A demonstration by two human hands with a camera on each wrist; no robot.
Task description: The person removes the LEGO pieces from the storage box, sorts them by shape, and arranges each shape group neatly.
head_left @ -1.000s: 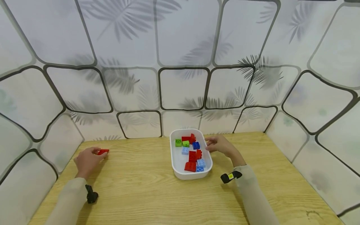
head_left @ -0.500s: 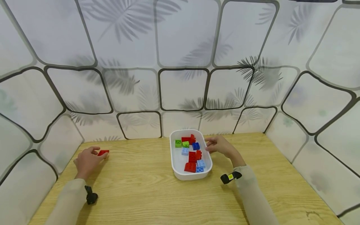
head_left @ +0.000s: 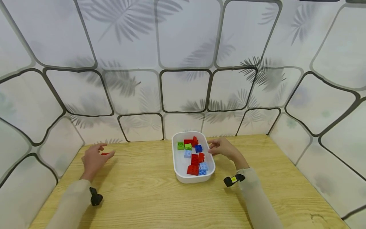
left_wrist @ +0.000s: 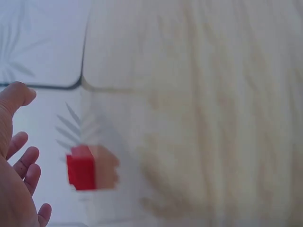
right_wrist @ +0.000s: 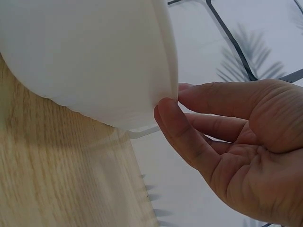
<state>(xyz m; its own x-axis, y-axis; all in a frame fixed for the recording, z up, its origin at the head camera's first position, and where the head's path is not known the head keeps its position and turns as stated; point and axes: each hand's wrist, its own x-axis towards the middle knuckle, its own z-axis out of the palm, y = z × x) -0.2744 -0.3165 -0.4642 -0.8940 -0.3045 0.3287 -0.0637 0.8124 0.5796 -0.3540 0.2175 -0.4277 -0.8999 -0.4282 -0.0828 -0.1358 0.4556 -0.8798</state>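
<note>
My left hand [head_left: 95,158] hovers at the table's far left, thumb and fingers spread apart and holding nothing. Partly hidden behind its thumb in the head view is a red toy building brick [head_left: 104,154], which the left wrist view shows blurred, with a gap between the brick [left_wrist: 81,171] and the hand [left_wrist: 15,165]. My right hand [head_left: 226,149] grips the right side of a white plastic container [head_left: 179,174] by its edge. In the right wrist view, thumb and fingers meet at the container's wall [right_wrist: 94,61].
Inside the container lie several toy bricks: red bricks [head_left: 193,170], green bricks [head_left: 180,146], a dark blue brick [head_left: 198,148] and light blue bricks [head_left: 203,166]. It stands on a wooden table [head_left: 143,190]. A patterned curtain [head_left: 186,92] encloses the back and sides.
My left hand has let go of the red brick, its fingers spreading and the hand shifting slightly right and up. The right hand and container have hardly moved.
</note>
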